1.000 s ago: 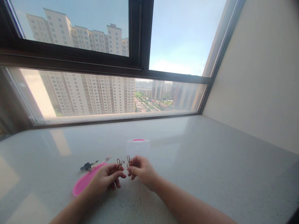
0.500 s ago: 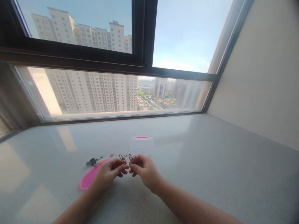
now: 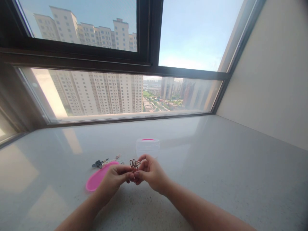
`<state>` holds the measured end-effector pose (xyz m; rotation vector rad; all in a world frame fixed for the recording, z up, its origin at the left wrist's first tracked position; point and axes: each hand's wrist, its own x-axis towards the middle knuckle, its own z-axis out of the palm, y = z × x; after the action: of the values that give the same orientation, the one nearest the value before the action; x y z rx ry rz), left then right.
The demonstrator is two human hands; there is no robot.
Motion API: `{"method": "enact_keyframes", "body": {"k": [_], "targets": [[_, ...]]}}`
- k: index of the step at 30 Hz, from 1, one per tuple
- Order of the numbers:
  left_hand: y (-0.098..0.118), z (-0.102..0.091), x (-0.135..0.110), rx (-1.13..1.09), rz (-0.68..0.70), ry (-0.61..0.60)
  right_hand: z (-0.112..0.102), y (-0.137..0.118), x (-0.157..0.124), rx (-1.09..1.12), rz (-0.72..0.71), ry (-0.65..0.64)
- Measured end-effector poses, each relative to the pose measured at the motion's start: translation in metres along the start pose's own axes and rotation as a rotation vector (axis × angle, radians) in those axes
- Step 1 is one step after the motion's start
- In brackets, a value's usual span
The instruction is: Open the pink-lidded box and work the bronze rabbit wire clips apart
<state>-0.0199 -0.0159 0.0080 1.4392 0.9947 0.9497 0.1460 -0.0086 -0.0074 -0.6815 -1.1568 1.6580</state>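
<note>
My left hand (image 3: 112, 179) is closed in a pinch on a small brown piece with rabbit-ear loops (image 3: 131, 163). In my right hand (image 3: 154, 175) a like brown looped piece (image 3: 138, 163) is pinched between thumb and fingers. Both pieces overlap in front of the fingertips, so whether they are linked cannot be made out. The thumbs of the two hands come together below the loops. Behind my left hand lies a pink oval lid or tray (image 3: 96, 180). A clear plastic container (image 3: 147, 148) with a pink mark on top stands beyond my right hand.
A dark grey object (image 3: 97, 164), perhaps a clip, and some thin pale pieces (image 3: 106, 162) lie just behind the pink lid. The pale speckled sill (image 3: 216, 179) ends at a dark window frame (image 3: 130, 121) and a white wall (image 3: 271, 83) on the right.
Half a second ago the two looped pieces were held slightly apart. Now the hands have come together and the pieces overlap. The view has shifted slightly.
</note>
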Motion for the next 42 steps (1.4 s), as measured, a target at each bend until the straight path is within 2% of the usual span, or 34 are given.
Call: {"method": "enact_keyframes", "body": {"k": [8,14,18,24,34,42], "targets": [[0.006,0.003,-0.002,0.009,-0.054,-0.060,-0.014,0.003,0.006,-0.019,0.076,-0.142],[0.000,0.003,-0.001,-0.066,-0.108,-0.068,-0.013,0.005,0.006,-0.090,-0.054,-0.055],[-0.006,0.001,0.000,-0.122,-0.143,-0.107,-0.012,0.005,0.005,-0.170,-0.083,0.004],[-0.004,0.000,-0.003,-0.295,-0.254,-0.194,-0.012,0.008,0.004,-0.165,-0.106,-0.026],[-0.002,-0.004,-0.003,-0.271,-0.321,-0.233,-0.006,0.006,0.001,-0.138,-0.100,-0.050],[-0.005,-0.003,-0.002,-0.229,-0.283,-0.208,-0.007,-0.001,0.001,-0.230,-0.142,-0.003]]}}
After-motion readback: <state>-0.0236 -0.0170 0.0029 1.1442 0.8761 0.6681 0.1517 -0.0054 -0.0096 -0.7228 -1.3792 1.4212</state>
